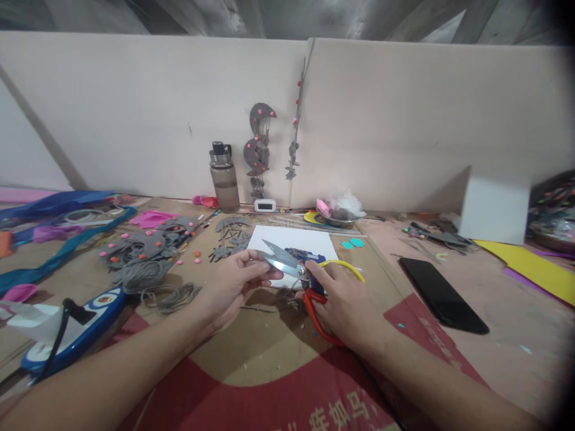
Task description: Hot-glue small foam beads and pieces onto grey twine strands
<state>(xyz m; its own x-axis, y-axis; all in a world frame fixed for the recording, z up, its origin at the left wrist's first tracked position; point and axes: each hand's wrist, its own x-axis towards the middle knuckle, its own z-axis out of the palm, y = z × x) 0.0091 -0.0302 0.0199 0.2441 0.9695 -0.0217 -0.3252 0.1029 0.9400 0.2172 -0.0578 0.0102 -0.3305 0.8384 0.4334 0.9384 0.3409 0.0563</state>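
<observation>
Scissors [296,269] mid-desk, over white sheet [294,242]. Right hand [345,302] closed on red/yellow handles; left hand [231,284] pinched shut on small grey piece at blades. Blades stiff, sharp, likely slick; best held by handles. Piece probably light, floppy. Phone [442,295] right.

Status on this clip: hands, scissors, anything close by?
Right hand grips red-and-yellow-handled steel scissors, blades open. Left hand pinches at the blades. White paper sheet lies beneath; black phone beside.
</observation>
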